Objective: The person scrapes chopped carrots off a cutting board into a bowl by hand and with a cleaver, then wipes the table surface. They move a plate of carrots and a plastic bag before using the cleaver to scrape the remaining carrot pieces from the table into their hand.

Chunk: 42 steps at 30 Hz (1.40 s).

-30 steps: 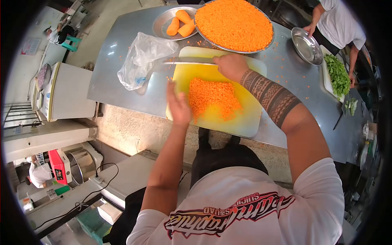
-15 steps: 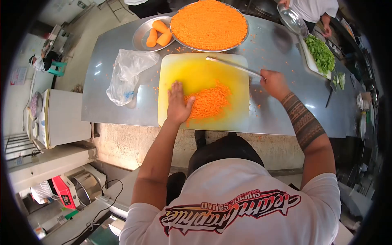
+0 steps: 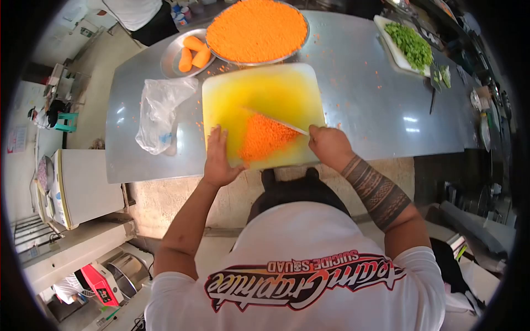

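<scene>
A yellow cutting board (image 3: 262, 88) lies at the table's front edge with a pile of finely chopped carrot (image 3: 264, 139) on it. My right hand (image 3: 332, 146) is closed around the handle of a knife (image 3: 284, 124). The blade points left across the far side of the pile and touches it. My left hand (image 3: 221, 160) rests on the board's left edge, fingers stretched out, its thumb near the pile. Nothing is in that hand.
Beyond the board stands a large bowl heaped with chopped carrot (image 3: 256, 30). Left of it, a metal bowl (image 3: 168, 60) holds several peeled carrot pieces. A clear plastic bag (image 3: 160, 113) lies left. Chopped greens (image 3: 408, 47) sit on a white board (image 3: 386, 41) at right.
My right hand has brought the knife from the board's far edge down to the pile. My left hand has shifted to the board's left edge. The view has turned slightly.
</scene>
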Available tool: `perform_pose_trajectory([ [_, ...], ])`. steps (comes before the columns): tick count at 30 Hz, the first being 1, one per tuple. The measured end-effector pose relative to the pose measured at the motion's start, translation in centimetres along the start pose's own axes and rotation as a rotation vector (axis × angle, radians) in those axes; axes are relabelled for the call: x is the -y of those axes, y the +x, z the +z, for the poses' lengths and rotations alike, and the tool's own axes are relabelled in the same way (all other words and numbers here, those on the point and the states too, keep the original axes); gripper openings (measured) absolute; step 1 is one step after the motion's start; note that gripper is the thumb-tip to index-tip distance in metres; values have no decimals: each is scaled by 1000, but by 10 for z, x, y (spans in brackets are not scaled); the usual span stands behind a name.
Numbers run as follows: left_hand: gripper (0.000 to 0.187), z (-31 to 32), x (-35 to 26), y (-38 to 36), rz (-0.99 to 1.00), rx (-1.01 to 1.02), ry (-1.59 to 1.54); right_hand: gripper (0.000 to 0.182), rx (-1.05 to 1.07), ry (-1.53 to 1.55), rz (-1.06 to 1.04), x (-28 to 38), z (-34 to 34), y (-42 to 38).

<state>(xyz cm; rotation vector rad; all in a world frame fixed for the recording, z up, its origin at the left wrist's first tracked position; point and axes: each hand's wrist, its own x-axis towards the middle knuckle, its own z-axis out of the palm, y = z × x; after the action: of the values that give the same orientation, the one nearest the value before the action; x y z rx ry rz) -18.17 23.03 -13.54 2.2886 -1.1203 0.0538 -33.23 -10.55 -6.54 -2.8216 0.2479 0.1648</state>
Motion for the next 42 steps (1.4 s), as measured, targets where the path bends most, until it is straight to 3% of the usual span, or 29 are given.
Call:
perform_pose_trajectory([
  [4,142,16,-22,2,30,239,98,19,-172,418,69,-33,-9,-40],
  [7,140,39,-31,28,101,197,17,17,-32,877,480,-47,-16,-84],
  [10,135,58,-41,49,86,115,26,16,-33,999,611,-57,12,-114],
  [16,128,67,-60,39,61,-6,-35,13,-81,1086,668,-47,22,-107],
  [21,127,71,-65,34,13,-29,-19,16,-41,1203,659,-51,51,-109],
  [31,133,75,-70,38,-37,-71,-70,27,8,1178,536,70,87,-45],
  [36,133,78,-68,39,-110,-151,-144,10,135,1299,458,103,102,-23],
  [42,130,67,-74,45,-136,-246,-153,7,133,1328,350,102,88,-21],
])
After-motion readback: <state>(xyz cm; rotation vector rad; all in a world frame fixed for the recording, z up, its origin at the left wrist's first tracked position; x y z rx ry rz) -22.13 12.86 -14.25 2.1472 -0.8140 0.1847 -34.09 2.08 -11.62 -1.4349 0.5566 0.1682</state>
